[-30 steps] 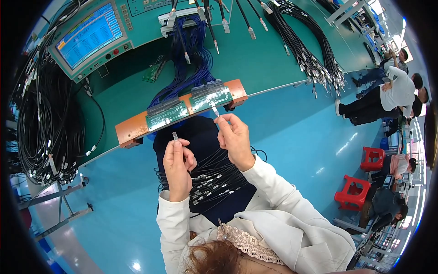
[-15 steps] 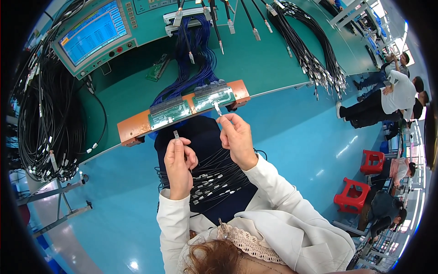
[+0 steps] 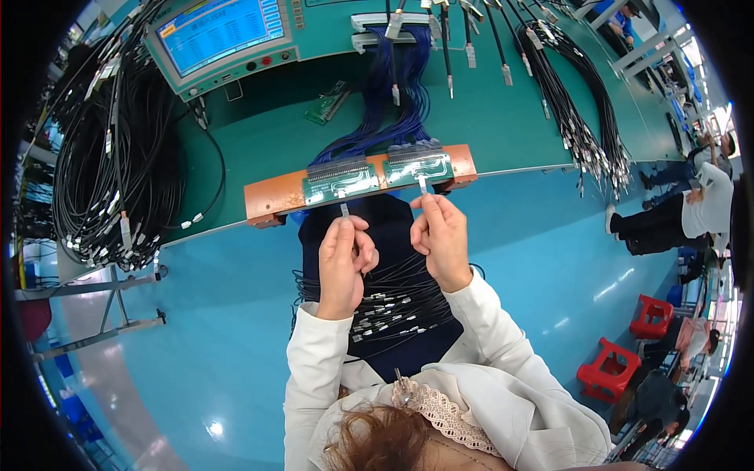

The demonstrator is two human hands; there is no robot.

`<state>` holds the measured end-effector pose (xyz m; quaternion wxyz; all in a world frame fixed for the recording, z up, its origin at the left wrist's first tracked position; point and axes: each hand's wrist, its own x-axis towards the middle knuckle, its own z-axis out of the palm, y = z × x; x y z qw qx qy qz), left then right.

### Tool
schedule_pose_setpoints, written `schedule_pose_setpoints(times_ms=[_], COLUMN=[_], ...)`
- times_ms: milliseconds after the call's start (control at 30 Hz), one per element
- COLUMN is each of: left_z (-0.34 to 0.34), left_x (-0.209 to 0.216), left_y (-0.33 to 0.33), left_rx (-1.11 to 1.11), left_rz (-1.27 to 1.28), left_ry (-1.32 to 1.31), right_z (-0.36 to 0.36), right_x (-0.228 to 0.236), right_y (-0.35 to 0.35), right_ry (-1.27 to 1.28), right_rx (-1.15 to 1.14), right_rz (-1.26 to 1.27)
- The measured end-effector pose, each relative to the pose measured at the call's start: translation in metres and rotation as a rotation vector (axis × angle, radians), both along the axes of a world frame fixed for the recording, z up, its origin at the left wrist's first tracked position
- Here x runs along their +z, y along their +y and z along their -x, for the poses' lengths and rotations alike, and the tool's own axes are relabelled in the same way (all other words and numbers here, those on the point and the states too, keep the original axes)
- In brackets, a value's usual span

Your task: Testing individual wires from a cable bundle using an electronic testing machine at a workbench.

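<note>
My left hand (image 3: 343, 263) pinches a small metal cable connector (image 3: 344, 209), its tip at the front edge of the left green circuit board (image 3: 318, 191). Between the fingertips of my right hand (image 3: 445, 243) is another cable connector (image 3: 422, 185), touching the white socket area of the right green circuit board (image 3: 402, 174). Whether either one is fully seated cannot be made out. Both boards are mounted on an orange block (image 3: 273, 193) at the table's front edge. Thin black cables (image 3: 385, 308) with silver ends lie across my lap.
Dark blue wires (image 3: 393, 118) run from the boards back to a tester with a lit screen (image 3: 224, 39). A loose green board (image 3: 326, 106) lies behind. Black cable bundles hang at left (image 3: 114, 173) and right (image 3: 577, 118). Red stools (image 3: 609, 369) and people are off to the right.
Both hands have moved up toward the boards. The left connector, apart from its board before, now reaches the board's front edge. The whole view has shifted, with the bench appearing farther right.
</note>
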<state>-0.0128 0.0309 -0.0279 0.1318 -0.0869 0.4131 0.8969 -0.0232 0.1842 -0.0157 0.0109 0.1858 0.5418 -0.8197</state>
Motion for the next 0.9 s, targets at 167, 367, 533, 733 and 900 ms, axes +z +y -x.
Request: schedule_pose_setpoints(times_ms=[167,367,533,733,900], left_z=[0.0052,0.0078,0.0080,0.0069,0.0102], left_x=[0.0002,-0.0005,-0.0006,0.0020,0.0030], left_y=[-0.0005,0.0002,0.0022,-0.0010,-0.0023], left_rx=[0.019,0.030,0.056,0.072,0.055], left_rz=[0.072,0.114,0.172,0.197,0.185], left_ry=[-0.006,-0.005,0.018,0.026,0.006], right_z=[0.0004,0.0011,0.0015,0.0011,0.0013], right_x=[-0.0025,-0.0023,-0.0021,-0.0018,0.0004], right_y=[-0.0002,0.0003,0.0013,0.0010,0.0002], right_ry=[0.010,-0.004,-0.003,-0.009,-0.028], right_rx=[0.012,0.018,0.013,0.015,0.018], right_rz=[-0.002,0.015,0.019,0.024,0.021])
